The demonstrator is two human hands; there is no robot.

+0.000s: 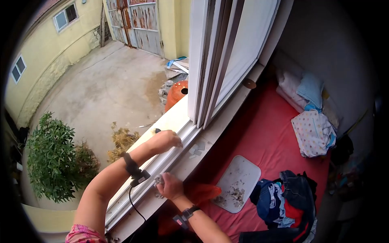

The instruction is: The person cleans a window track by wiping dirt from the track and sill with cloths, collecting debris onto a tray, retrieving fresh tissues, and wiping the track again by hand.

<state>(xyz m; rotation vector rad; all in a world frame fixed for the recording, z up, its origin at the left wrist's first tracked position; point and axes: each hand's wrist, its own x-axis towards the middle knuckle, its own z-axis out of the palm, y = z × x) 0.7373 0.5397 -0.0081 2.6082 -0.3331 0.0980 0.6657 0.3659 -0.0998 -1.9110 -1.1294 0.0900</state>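
My left hand (164, 141) is closed over the white window track (182, 135), fingers curled downward. A small dark rounded end (157, 131) shows beside its knuckles; I cannot make out what it belongs to or what the fingers hold. Lower down, over the inner sill (180, 170), my right hand (172, 187) is closed on a crumpled greyish wad (159, 181). Several small pale flat pieces (197, 149) lie on the sill to the right of my left hand. Both wrists wear dark straps, and a black cable (131, 202) hangs from the left one.
A whitish tray (247, 174) with crumbly debris rests on the red cover (259, 129), beside piled clothes (283, 202). Folded bedding (312, 125) lies farther right. Sliding window frames (210, 65) stand upright ahead. Outside are a concrete yard (109, 81) and a leafy bush (50, 158).
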